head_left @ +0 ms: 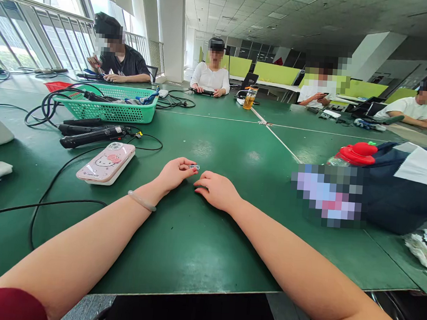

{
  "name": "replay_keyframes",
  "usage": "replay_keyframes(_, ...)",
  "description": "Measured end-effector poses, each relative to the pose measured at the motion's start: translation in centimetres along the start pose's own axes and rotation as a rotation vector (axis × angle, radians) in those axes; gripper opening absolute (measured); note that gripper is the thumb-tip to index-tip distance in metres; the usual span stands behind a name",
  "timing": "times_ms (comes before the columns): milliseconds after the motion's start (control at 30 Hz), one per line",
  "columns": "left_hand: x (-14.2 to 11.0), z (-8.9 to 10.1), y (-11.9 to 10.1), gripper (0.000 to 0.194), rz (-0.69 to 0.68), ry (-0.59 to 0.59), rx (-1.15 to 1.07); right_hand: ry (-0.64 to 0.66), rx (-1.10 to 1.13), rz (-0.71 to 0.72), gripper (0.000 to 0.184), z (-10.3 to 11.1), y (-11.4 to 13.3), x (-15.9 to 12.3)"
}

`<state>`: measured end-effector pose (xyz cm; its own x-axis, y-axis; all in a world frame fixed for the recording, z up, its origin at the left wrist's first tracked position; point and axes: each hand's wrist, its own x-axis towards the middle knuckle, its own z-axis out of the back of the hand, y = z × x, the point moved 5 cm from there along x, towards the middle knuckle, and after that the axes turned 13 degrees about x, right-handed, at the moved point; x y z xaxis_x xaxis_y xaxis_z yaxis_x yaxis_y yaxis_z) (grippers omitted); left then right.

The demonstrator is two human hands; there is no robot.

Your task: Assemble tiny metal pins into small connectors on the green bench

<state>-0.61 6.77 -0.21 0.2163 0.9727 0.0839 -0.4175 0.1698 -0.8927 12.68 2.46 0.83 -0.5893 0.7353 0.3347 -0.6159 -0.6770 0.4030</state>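
Observation:
My left hand (174,174), with a pale bangle (142,201) at its wrist, pinches a small whitish, blue-marked piece (194,167) between thumb and fingertips. The piece is too small to name. Just to the right, my right hand (218,190) rests low over the green table (193,241) with bent fingers. A small gap shows between its thumb and index finger, with nothing seen in it. The two hands are close but apart. Left of my left hand lies a pink-and-white cartoon-cat case or power bank (107,163).
Black hair-straightener-like tools (93,136) and loose cables lie left, before a green basket (111,104) of tools. At right stand a red-capped bottle (356,153) and a dark bag (397,192); crumpled tissue (422,250) lies nearby. Several people sit across the table; an amber bottle (250,98) stands there.

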Motion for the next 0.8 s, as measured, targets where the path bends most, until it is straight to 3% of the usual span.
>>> replay_keyframes(167, -0.1, -0.2, -0.3, 0.035, -0.021, -0.027, 0.143, 0.006, 0.029, -0.024, 0.014, 0.0, -0.2, 0.2)
replay_keyframes(367, -0.1, 0.2, -0.2, 0.032, 0.000, -0.062, 0.242, -0.131, 0.153, -0.135, 0.015, 1.5, -1.3, 0.0)
replay_keyframes(567, -0.4, -0.2, -1.0, 0.033, -0.048, -0.016, 0.222, -0.282, 0.260, -0.078, 0.013, 2.3, -1.0, 0.0)
replay_keyframes(800, -0.6, -0.5, -1.5, 0.037, -0.080, 0.007, 0.205, -0.303, 0.290, -0.071, 0.013, 2.2, -1.3, -0.1)
